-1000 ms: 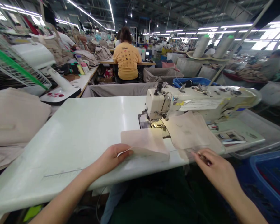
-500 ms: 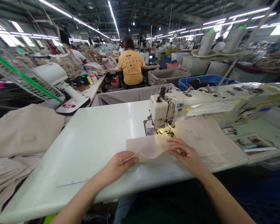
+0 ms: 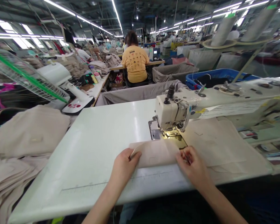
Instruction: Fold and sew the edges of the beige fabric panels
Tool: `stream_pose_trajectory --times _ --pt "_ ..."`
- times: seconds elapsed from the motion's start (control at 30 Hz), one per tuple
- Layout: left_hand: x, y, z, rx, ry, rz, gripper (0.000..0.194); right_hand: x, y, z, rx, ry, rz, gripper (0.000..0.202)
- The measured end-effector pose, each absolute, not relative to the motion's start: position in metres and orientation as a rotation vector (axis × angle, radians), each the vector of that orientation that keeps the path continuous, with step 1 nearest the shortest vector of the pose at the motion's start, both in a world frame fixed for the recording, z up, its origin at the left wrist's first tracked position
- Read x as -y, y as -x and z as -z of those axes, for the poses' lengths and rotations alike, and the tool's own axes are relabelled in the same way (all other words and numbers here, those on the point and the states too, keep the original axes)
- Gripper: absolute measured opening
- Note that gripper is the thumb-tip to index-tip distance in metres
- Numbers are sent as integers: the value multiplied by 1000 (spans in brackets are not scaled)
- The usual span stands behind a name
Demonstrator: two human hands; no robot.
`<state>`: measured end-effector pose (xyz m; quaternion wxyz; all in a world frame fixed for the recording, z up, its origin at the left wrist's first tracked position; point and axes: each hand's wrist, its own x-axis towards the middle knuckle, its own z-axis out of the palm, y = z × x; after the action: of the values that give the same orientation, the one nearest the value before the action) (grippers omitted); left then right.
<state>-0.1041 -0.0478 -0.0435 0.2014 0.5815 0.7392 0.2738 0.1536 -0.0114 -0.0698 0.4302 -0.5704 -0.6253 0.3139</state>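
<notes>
A beige fabric piece (image 3: 157,154) lies on the pale table, just in front of the sewing machine's (image 3: 169,113) lit needle plate. Its left edge is pinched between the thumb and fingers of my left hand (image 3: 127,163), where the cloth curls up. At the right end, my right hand (image 3: 192,165) has its thumb and fingertips closed on the corner. Something thin and dark shows among the right fingers, too small to make out. Right of the machine head, more beige panels (image 3: 214,143) lie flat under the arm.
Stacked beige cloth (image 3: 30,130) stands at the left, beside a white fan (image 3: 53,74) with a green-rimmed guard. Behind the table are a cloth-lined bin (image 3: 140,93) and a blue basket (image 3: 191,81). A person in a yellow shirt (image 3: 135,63) sits farther back, facing away.
The fabric's near edge, raised between my hands before, now lies flatter. My left hand has turned more upright at the left edge. The view has shifted slightly, bringing the machine closer.
</notes>
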Motion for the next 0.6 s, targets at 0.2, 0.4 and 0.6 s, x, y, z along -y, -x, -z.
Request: stream_pose_trajectory --times 0.2,0.4,0.6 --pt "53 103 37 -2062 -1519 -747 33 7 -155 65 1684 1458 -876 23" --pt "71 105 45 -1992 -1256 -1058 33 8 -162 72 1776 1468 -799 28" --pt "85 104 49 -1977 -1381 -1085 18 11 -166 76 1962 1387 -704 24"
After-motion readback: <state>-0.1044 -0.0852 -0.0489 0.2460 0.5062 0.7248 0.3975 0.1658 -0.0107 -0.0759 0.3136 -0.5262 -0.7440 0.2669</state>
